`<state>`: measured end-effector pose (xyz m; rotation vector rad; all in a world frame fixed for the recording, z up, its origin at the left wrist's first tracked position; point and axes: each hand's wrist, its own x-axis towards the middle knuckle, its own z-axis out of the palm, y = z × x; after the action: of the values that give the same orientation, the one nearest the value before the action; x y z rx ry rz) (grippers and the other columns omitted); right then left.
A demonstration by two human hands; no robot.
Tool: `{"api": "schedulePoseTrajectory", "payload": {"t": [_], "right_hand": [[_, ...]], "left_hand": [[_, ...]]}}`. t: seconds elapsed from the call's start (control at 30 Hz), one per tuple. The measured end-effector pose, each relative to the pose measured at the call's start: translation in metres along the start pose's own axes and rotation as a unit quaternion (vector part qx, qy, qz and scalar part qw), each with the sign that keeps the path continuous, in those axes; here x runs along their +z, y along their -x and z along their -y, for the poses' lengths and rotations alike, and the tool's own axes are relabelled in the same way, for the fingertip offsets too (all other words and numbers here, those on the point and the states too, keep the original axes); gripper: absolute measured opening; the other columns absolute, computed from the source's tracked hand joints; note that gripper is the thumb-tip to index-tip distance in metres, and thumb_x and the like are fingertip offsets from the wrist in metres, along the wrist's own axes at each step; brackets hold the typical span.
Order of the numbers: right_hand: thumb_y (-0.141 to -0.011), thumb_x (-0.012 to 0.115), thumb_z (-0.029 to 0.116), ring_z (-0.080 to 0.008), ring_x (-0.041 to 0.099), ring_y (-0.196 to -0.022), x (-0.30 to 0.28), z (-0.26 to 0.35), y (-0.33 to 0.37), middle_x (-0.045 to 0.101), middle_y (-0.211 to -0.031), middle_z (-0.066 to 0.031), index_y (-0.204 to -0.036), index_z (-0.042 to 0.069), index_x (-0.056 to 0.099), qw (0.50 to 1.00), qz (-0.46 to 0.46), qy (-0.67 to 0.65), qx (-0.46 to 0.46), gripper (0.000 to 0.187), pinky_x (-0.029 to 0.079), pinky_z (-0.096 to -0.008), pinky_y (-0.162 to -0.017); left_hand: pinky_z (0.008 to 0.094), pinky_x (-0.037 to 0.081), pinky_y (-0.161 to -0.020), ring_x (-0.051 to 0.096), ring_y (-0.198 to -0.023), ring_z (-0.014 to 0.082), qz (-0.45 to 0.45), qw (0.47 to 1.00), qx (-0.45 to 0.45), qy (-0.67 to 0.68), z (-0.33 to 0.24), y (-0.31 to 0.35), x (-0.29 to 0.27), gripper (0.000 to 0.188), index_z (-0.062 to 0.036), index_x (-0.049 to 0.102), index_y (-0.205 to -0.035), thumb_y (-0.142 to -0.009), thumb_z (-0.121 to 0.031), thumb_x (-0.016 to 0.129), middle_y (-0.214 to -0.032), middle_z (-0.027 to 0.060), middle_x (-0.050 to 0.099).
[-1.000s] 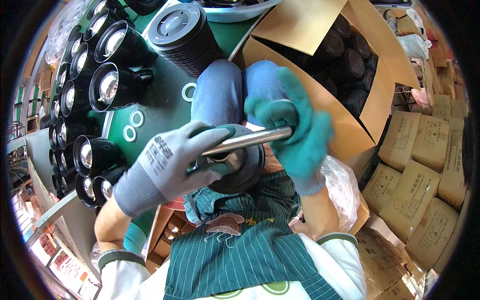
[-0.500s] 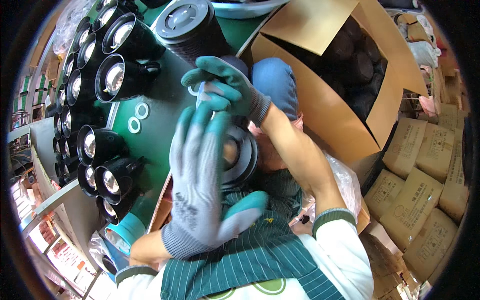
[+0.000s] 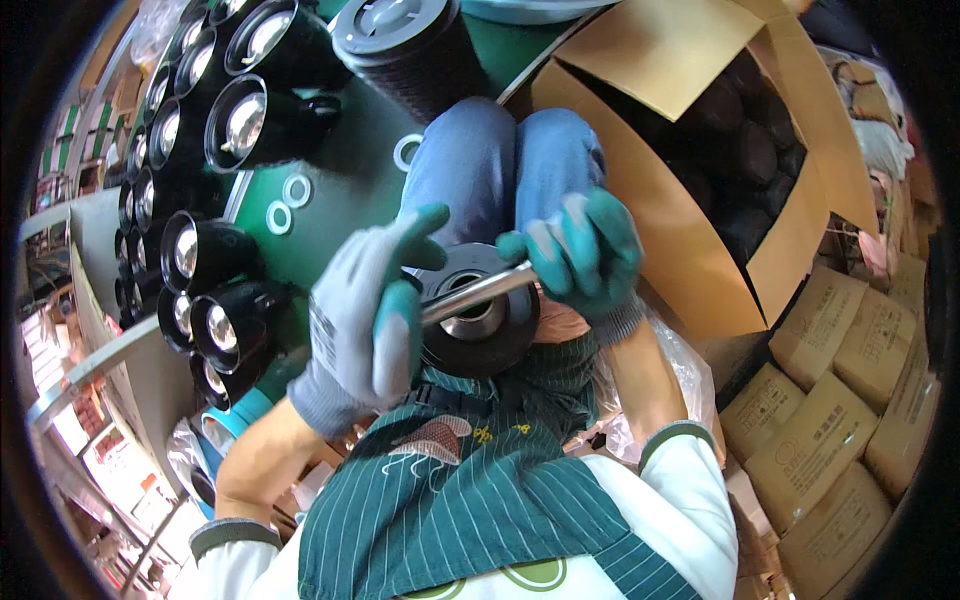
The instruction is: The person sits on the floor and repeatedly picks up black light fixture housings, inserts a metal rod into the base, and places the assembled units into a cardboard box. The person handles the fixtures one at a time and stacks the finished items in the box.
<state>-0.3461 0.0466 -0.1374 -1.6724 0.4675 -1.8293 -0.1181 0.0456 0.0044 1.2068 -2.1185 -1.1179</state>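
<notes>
Metal bar (image 3: 478, 294) held across black round part (image 3: 490, 352), long axis slanting up rightward. Right end clasped by right hand (image 3: 585, 255), fingers closed; left hand (image 3: 365, 310) half-curled at left end, grip unclear. Print seen on cartons (image 3: 815, 440).

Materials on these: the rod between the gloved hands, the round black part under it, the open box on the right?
Rod: metal, likely steel, polished; bright highlight along it.
Round black part: probably plastic or rubber, satin; soft sheen on smooth rings. Its central collar looks like shiny metal.
Open box: cardboard, matte brown; creased flaps.
</notes>
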Motion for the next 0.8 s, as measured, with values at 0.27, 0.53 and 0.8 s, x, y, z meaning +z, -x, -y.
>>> {"api": "schedulePoseTrajectory", "payload": {"t": [0.27,0.53,0.8], "right_hand": [[-0.063,0.079,0.023,-0.0308,0.065,-0.074,0.001,0.086,-0.01,0.061,-0.063,-0.0063,-0.072,0.003,0.074,0.964,0.116,-0.179,0.158,0.022,0.052,-0.0552,-0.09],[-0.082,0.082,0.03,-0.0233,0.07,-0.095,-0.026,0.077,-0.054,0.066,-0.083,-0.003,-0.102,0.01,0.076,0.919,0.382,-0.016,0.091,0.028,0.058,-0.0504,-0.1],[-0.091,0.07,0.043,-0.0343,0.068,-0.114,-0.055,0.064,-0.053,0.07,-0.12,-0.0165,-0.125,0.015,0.067,0.955,0.263,0.137,-0.001,0.044,0.054,-0.062,-0.096]], "left_hand": [[0.0284,0.054,-0.06,0.066,-0.058,0.0159,0.116,0.981,0.144,0.051,0.072,-0.079,-0.003,0.055,0.0048,0.064,-0.127,-0.108,-0.04,0.039,-0.074,0.0097,0.07],[0.0303,0.046,-0.049,0.062,-0.051,0.018,0.252,0.961,0.117,0.002,0.063,-0.093,-0.016,0.035,-0.0041,0.075,-0.084,-0.097,-0.037,0.073,-0.062,0.0077,0.062],[0.0349,0.044,-0.049,0.06,-0.052,0.0231,0.216,0.963,0.158,-0.017,0.064,-0.08,-0.019,0.031,-0.0031,0.07,-0.081,-0.096,-0.03,0.074,-0.066,0.0087,0.057]]}}
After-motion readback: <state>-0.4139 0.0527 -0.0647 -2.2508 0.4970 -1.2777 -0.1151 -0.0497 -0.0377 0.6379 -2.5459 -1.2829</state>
